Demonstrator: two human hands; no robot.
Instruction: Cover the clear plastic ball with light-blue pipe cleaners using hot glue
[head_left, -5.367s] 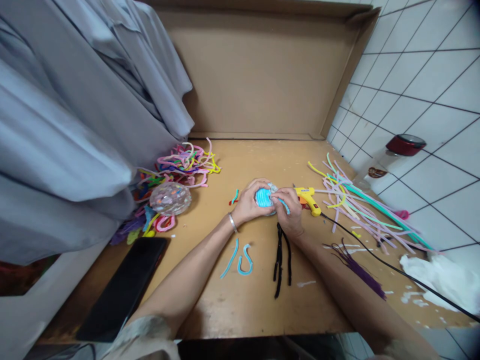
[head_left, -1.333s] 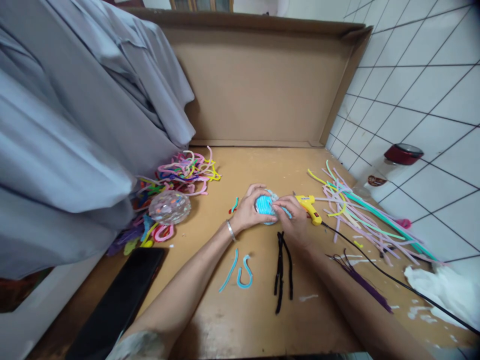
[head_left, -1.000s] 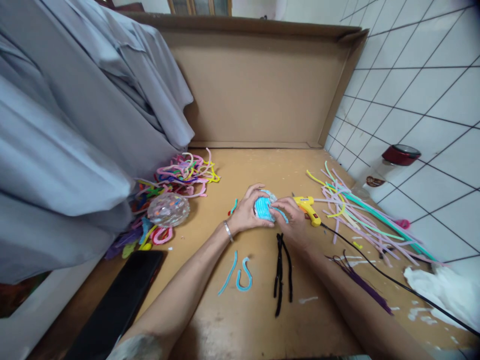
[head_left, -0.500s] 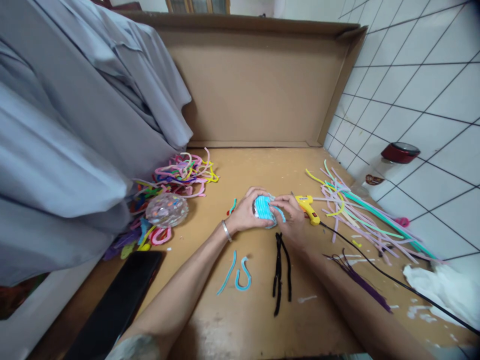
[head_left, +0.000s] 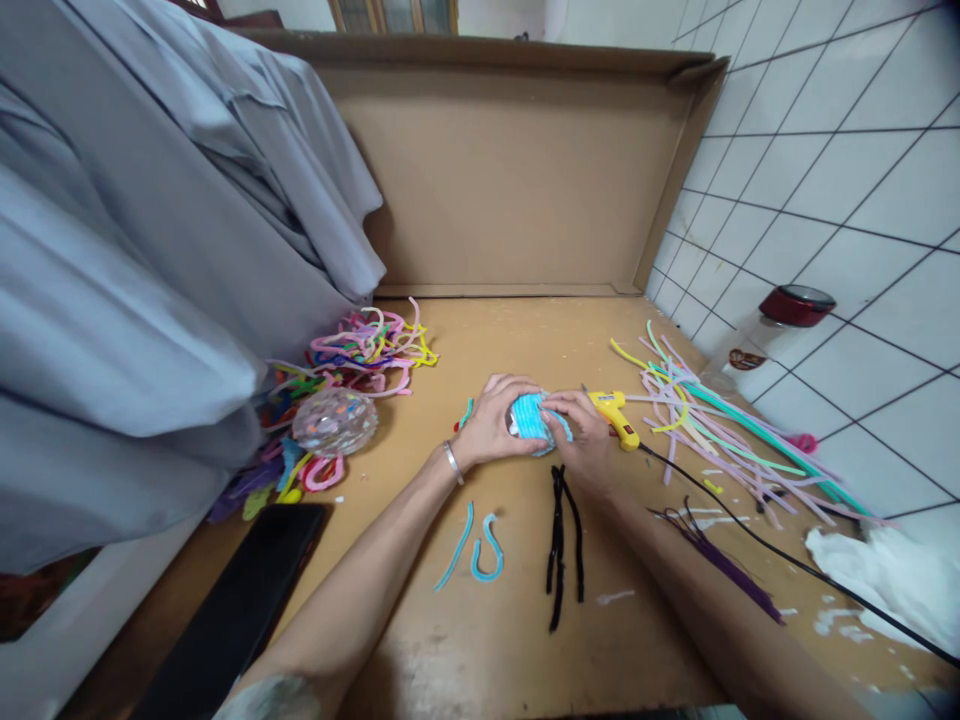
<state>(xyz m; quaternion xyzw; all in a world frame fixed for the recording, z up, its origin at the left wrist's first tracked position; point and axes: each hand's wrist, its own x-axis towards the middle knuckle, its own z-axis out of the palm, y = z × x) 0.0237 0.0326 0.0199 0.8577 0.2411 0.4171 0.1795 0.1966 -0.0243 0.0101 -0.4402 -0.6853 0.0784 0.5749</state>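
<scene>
My left hand (head_left: 499,415) is wrapped round a small rounded object covered in rows of light-blue pipe cleaner (head_left: 528,416); some of its uncovered side looks clear or whitish. At its right side my right hand (head_left: 583,435) is closed, thumb and fingers pinching a blue pipe cleaner (head_left: 561,430) against the covering. Its fingertips partly hide the contact. Nearer to me lie a straight blue pipe cleaner piece (head_left: 455,548) and a curled blue piece (head_left: 489,550). Black pipe cleaners (head_left: 556,550) rest below my right hand. A yellow hot glue gun (head_left: 616,418) lies just beyond that hand.
Coloured pipe cleaners (head_left: 375,345) and a clear faceted bowl (head_left: 334,421) are on the left, near a black phone (head_left: 240,600) and grey cloth (head_left: 150,250). Long pastel pipe cleaners (head_left: 720,430), a red-lidded jar (head_left: 780,325), purple strands (head_left: 720,565) and a black cord (head_left: 750,510) occupy the right.
Both hands stay in almost the same place. The blue-covered object and the pinched pipe cleaner have shifted only slightly; the rest lies as before.
</scene>
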